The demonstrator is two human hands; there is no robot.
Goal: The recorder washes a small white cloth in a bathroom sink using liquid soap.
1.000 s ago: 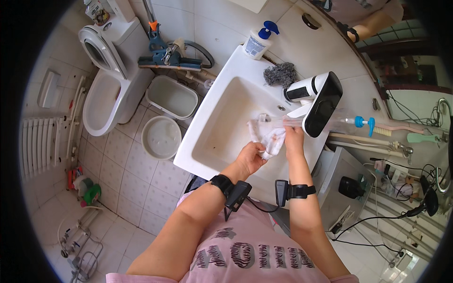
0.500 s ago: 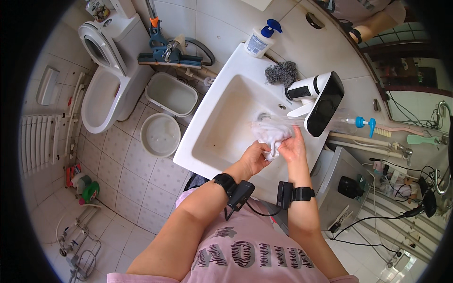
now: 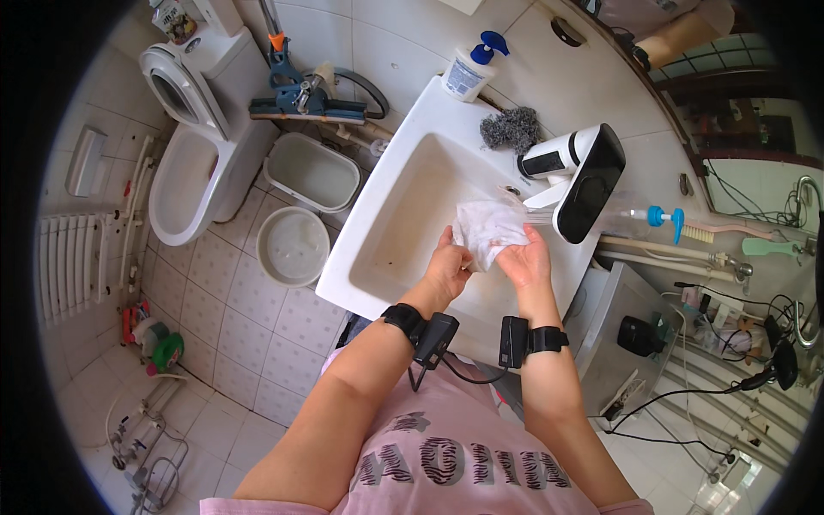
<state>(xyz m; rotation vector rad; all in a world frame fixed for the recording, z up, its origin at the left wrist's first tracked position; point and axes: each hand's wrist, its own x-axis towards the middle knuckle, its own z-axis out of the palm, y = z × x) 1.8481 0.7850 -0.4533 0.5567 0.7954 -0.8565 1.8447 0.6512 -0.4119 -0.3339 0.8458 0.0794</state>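
Note:
A wet white cloth [image 3: 487, 230] is spread between my hands, over the basin of the white sink [image 3: 365, 279]. My left hand [image 3: 449, 268] grips its left edge, fingers closed on the fabric. On the other side, my right hand [image 3: 525, 261] holds the right edge, palm turned up and fingers partly under the cloth. The white faucet with a black top [image 3: 592, 184] reaches over the basin just beyond my right hand. Water runs from it beside the cloth. The cloth hides the drain.
A pump bottle [image 3: 468, 73] and a grey scouring pad [image 3: 510, 129] sit on the sink's back ledge. A clear bottle with a blue pump [image 3: 661, 219] stands right of the faucet. On the floor at left are a round basin [image 3: 293, 246], a rectangular bin [image 3: 313, 172] and a toilet [image 3: 184, 184].
The cloth has gone from bunched to spread wider. My left hand has shifted left, away from my right hand. The drain, visible before, is now covered.

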